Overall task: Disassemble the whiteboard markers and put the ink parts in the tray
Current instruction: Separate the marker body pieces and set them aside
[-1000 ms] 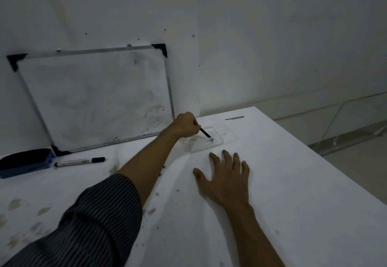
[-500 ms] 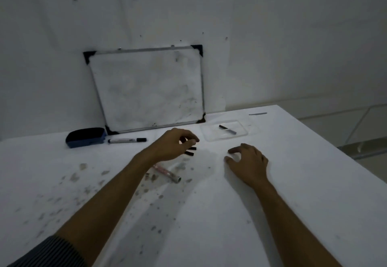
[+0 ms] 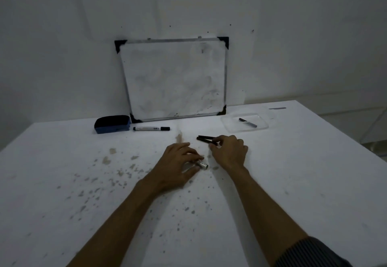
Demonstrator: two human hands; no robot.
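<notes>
My left hand [image 3: 178, 162] lies on the table with its fingers closed around an empty marker barrel [image 3: 202, 165], whose silver open end pokes out to the right. My right hand [image 3: 230, 151] pinches the near end of two short black marker pieces [image 3: 204, 139] that lie side by side on the table. The clear tray [image 3: 231, 126] sits at the back right and holds one dark ink part [image 3: 248, 122]. A whole capped marker [image 3: 151, 128] lies near the back, in front of the whiteboard.
A whiteboard [image 3: 173, 78] leans against the wall at the back. A blue eraser [image 3: 112, 124] rests left of the whole marker. The white table [image 3: 303, 172] is speckled with stains on its left half, and its right edge drops off beyond the tray.
My left hand left the ink part in the tray and came back to close on the barrel. My right hand lifted off the table and moved forward onto the black pieces.
</notes>
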